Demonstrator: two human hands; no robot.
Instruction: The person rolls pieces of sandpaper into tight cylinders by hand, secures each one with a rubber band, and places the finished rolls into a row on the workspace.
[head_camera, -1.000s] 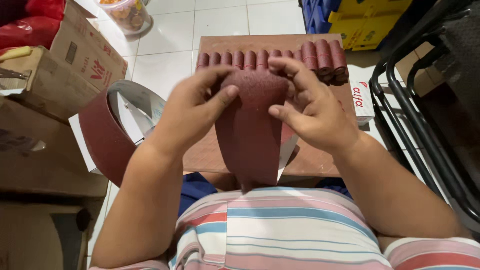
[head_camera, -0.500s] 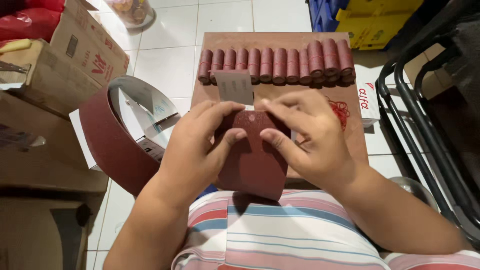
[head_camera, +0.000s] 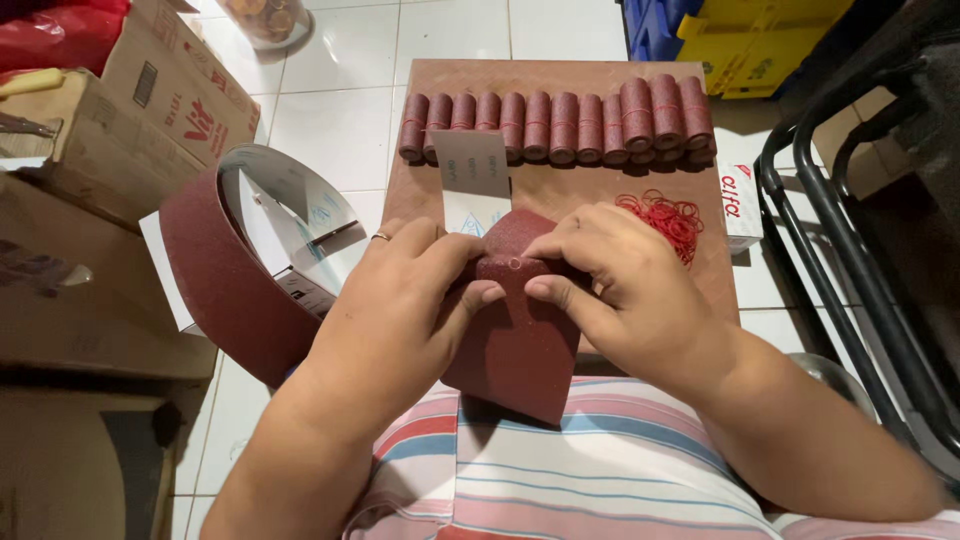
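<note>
A dark red sandpaper sheet (head_camera: 515, 335), half rolled up, right in the middle, just over the striped shirt (head_camera: 600, 470). Top end curled into a little tube, bottom end hanging down flat toward the lap. Held up off the board, likely so the roll can be kept tight.

Left hand (head_camera: 400, 300) closed around the left side of the roll, thumb pressed on the front, a ring on one finger. Right hand (head_camera: 620, 285) closed on the right side, thumb and first finger pinching the curled edge. Both hands grasping the same sheet, one at each end, probably to keep the tube even.

Just past the hands, a brown board (head_camera: 560, 190) lying on the white floor tiles (head_camera: 330, 120). On its far edge, a neat row of finished sandpaper rolls (head_camera: 560, 125), side by side and touching, each with a thin band around it. Lined up like that, easy to count. A grey cut piece (head_camera: 470, 165) with its back side up, lying on the board just in front of the row. A small heap of red rubber bands (head_camera: 665, 215) beside the right hand, close enough to grab.

To the left, a big coil of sandpaper belt (head_camera: 225, 275), standing on its edge on the floor, near the left arm. Cardboard boxes (head_camera: 110, 110) farther left. A black metal frame (head_camera: 850, 250) on the right.
</note>
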